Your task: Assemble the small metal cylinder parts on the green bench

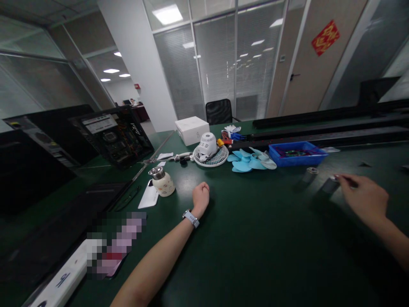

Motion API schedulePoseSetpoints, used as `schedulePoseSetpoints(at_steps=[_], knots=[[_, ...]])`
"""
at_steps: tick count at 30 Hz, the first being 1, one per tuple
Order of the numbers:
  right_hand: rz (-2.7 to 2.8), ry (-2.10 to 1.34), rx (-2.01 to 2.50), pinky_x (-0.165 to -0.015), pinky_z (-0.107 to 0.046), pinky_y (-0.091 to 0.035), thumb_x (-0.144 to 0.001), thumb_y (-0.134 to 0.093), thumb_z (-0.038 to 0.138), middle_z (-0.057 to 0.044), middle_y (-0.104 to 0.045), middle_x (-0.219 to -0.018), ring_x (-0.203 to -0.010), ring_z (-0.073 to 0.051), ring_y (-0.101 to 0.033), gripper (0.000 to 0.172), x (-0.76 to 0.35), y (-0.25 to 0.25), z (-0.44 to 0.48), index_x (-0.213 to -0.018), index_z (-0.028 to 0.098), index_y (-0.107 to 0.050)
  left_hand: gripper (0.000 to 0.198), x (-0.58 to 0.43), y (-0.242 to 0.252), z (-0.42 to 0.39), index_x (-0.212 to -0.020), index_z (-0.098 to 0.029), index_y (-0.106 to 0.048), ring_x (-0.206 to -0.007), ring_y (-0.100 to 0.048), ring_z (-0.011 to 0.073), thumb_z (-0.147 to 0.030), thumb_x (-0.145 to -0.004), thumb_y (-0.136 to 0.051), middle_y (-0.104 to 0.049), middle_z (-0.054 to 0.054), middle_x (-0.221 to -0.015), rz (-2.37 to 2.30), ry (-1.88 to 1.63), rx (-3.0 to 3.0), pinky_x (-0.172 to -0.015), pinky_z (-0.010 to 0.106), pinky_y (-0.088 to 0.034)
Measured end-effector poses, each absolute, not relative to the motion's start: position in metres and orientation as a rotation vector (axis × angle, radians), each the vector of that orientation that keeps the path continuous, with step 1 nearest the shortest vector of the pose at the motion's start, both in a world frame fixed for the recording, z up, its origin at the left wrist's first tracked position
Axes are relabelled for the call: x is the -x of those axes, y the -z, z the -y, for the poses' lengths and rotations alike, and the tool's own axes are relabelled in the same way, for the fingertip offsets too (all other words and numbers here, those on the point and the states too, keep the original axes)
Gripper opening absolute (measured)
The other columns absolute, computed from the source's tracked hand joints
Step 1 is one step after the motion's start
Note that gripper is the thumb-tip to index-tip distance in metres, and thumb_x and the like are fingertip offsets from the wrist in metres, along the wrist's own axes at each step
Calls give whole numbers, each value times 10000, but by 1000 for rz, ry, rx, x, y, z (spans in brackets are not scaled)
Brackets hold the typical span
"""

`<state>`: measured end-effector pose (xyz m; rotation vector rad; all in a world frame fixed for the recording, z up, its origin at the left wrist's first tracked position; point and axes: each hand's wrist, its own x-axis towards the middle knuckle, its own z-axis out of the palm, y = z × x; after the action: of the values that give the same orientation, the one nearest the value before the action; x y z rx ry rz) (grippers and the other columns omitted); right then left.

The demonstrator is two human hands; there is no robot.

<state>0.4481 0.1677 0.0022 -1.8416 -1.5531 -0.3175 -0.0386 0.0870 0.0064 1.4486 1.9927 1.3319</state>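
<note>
Right hand (pixel 366 197): reaches in from the right over the green table (pixel 255 247). Thumb and fingers are drawn together, tips at the upper right edge of a grey metal cylinder (pixel 330 185). Blur at the contact; cannot tell whether they clamp the rim, only touch it or hold something small.

Key relation: this cylinder lies left of the right palm and slightly farther off, directly at the fingertips. Its long axis runs up from the table, top leaning right in the view; true tilt or lens effect, cannot tell. A second metal cylinder (pixel 310 175) is just left and farther, apart from the first, with a similar lean. The right hand is much the nearer to both.

Left hand (pixel 201 197): curled into a loose fist near mid-table, nothing visible in it, well apart from the cylinders. Grey-strapped watch (pixel 191 218) on that wrist.

Surroundings: blue plastic tray (pixel 297 161) beyond the cylinders, small parts inside; light-blue fan blades (pixel 244 164) left of it; white fan motor housing (pixel 208 145) on its round grille (pixel 212 163) farther left.
</note>
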Motion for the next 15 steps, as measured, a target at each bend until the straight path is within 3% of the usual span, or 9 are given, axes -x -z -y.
schedulePoseSetpoints(at_steps=[5,11,15], knots=[[1589,218,1965,-567,-354,-409,-836,-396,564,-130,-704,-910,-750,-286,-622,530,-449,-8,-165,-1017,196,-733,202,39,-7,-86,-554,-203,-462,-541,-459,140,-107,-704,-366,-461,-32,-499,-2004,-1315,-1448,-544,249,-269],[1665,452,1985,-759,-412,-437,-794,-400,736,-193,-661,-1165,-1045,-342,-591,759,-438,-34,-167,-1219,162,-655,200,39,-7,-86,-546,-206,-462,-545,-456,146,-123,-701,-367,-457,-28,-496,-2006,-1326,-1463,-552,254,-276],[1817,127,2222,-702,-407,-388,-692,-610,685,-184,-718,-948,-842,-325,-619,645,-436,-46,-189,-1102,202,-728,202,39,-7,-86,-546,-208,-461,-545,-463,148,-121,-702,-367,-460,-28,-498,-1993,-1337,-1473,-554,256,-279]])
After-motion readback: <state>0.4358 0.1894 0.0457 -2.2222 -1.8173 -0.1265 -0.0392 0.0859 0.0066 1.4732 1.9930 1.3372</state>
